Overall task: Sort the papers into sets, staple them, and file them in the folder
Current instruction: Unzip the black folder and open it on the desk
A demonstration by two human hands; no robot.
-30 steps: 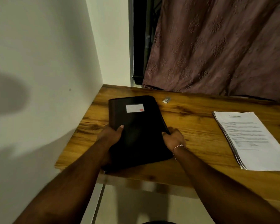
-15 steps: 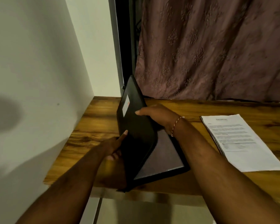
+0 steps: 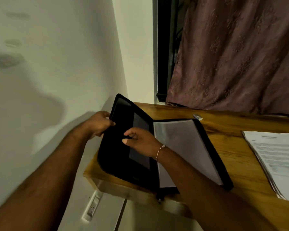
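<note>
The black folder [image 3: 113, 155] lies open on the counter [image 3: 232, 139], its left cover propped up by the left hand [image 3: 98, 124] gripping its outer edge, seemingly to bare the inner pocket for the right hand [image 3: 140, 140], whose fingers curl there, pinch unclear, while the papers [image 3: 277, 157] sit well right of the folder.

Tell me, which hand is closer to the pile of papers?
The right hand. It is over the middle of the open black folder, with the stack of papers to its right. The left hand grips the folder's raised left cover by the wall, farther away.
</note>
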